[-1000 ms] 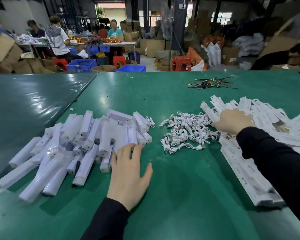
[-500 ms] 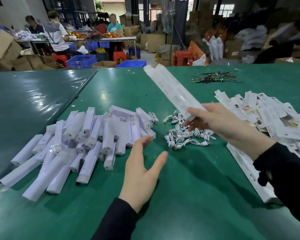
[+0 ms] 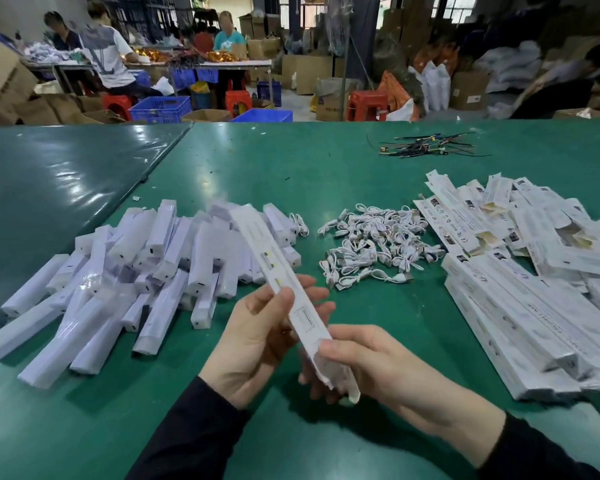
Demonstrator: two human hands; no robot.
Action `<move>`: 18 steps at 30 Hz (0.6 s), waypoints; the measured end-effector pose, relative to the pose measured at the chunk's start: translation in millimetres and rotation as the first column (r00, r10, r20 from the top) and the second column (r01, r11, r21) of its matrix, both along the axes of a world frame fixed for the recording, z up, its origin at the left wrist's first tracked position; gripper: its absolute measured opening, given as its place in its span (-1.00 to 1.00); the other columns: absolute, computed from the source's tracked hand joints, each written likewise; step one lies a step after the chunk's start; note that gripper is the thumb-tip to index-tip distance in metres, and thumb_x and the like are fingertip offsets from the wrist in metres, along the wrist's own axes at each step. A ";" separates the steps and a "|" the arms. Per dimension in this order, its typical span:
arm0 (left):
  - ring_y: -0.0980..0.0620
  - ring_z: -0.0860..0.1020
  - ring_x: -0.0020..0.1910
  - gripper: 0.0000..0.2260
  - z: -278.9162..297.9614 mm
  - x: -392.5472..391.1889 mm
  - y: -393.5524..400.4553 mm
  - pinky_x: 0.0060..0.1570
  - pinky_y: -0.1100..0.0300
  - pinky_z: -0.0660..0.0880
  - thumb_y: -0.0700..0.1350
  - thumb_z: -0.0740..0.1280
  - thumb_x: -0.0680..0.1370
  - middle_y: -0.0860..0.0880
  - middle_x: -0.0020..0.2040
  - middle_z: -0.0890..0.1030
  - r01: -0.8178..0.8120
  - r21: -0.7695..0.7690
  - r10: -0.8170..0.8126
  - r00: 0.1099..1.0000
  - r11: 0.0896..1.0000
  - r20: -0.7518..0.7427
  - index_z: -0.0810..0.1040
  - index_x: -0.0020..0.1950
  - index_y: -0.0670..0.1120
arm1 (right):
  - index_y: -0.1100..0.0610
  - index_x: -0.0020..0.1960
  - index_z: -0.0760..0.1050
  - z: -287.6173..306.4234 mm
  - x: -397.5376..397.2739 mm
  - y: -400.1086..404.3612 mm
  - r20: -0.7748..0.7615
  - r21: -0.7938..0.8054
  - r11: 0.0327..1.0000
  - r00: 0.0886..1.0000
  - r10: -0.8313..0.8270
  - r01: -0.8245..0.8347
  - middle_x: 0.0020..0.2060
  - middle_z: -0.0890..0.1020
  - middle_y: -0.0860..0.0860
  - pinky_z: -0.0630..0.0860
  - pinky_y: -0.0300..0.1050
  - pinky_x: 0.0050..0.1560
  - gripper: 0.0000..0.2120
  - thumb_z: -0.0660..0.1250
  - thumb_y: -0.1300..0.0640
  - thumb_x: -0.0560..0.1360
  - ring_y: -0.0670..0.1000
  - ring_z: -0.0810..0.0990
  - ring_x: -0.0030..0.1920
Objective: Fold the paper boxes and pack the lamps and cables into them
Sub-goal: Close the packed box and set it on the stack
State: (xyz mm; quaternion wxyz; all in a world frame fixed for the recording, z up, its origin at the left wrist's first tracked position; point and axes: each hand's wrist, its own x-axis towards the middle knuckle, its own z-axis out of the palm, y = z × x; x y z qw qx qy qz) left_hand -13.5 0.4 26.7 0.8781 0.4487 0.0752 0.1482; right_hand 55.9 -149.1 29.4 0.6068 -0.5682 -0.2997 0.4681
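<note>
A long flat white paper box (image 3: 278, 268) is held over the green table (image 3: 326, 181), slanting up and away to the left. My left hand (image 3: 257, 337) grips its middle with the thumb on top. My right hand (image 3: 368, 362) pinches its near end, where the flaps hang loose. A heap of wrapped white lamps (image 3: 125, 271) lies on the left. Coiled white cables (image 3: 371, 247) are piled in the middle. Several flat boxes (image 3: 520, 282) are stacked and scattered on the right.
A bundle of dark wires (image 3: 426, 148) lies far back on the table. A second green table (image 3: 49, 188) adjoins on the left. Beyond are people at benches, blue crates (image 3: 160, 109), red stools and cardboard cartons.
My right hand lifted one flat box from the right pile and brought it in front of me. My left hand rose from the table and took hold of the box's middle.
</note>
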 end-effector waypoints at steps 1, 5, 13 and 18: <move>-0.09 0.70 -0.13 -0.48 -0.9 0.7 -0.5 -0.21 0.13 0.62 0.10 0.70 0.00 -0.17 -0.12 0.71 -0.011 0.022 0.012 0.999 1.000 -0.030 0.73 -0.16 -0.11 | 0.10 -0.06 0.63 -0.5 -0.1 -0.6 0.044 -0.012 1.000 0.999 -0.024 0.024 -0.18 0.69 0.09 0.49 -0.24 -0.22 -0.69 0.43 -0.11 0.34 -0.04 0.60 -0.26; -0.06 0.70 -0.18 -0.78 -1.5 2.0 -2.3 -0.27 0.15 0.62 -0.04 0.55 0.19 -0.16 -0.19 0.71 -0.042 0.130 0.057 0.992 0.991 -0.112 0.73 -0.21 -0.07 | 0.13 -0.06 0.64 -5.1 -6.3 -0.8 0.194 -0.054 0.993 0.977 -0.091 0.104 -0.20 0.72 0.07 0.52 -0.21 -0.21 -0.85 0.50 0.09 0.42 -0.04 0.64 -0.28; -0.11 0.70 -0.04 -0.68 2.0 1.4 -5.5 -0.21 0.19 0.61 -0.01 0.47 0.31 -0.21 0.01 0.70 -0.063 0.129 0.079 0.988 0.990 -0.130 0.69 -0.02 -0.15 | 0.15 -0.01 0.59 -1.9 -10.2 -2.5 0.154 -0.095 0.993 0.987 -0.049 0.065 -0.19 0.72 0.07 0.56 -0.23 -0.29 -0.95 0.40 0.22 0.53 0.00 0.67 -0.33; -0.14 0.69 -0.04 -0.67 -0.6 2.4 -6.1 -0.20 0.17 0.61 -0.06 0.42 0.38 -0.23 0.02 0.69 -0.051 0.131 0.071 0.986 0.990 -0.153 0.65 0.07 -0.20 | 0.18 -0.01 0.56 -8.5 -10.6 -2.1 0.194 -0.125 0.988 0.979 -0.065 0.090 -0.26 0.70 0.08 0.56 -0.20 -0.34 -0.93 0.41 0.21 0.52 0.03 0.67 -0.35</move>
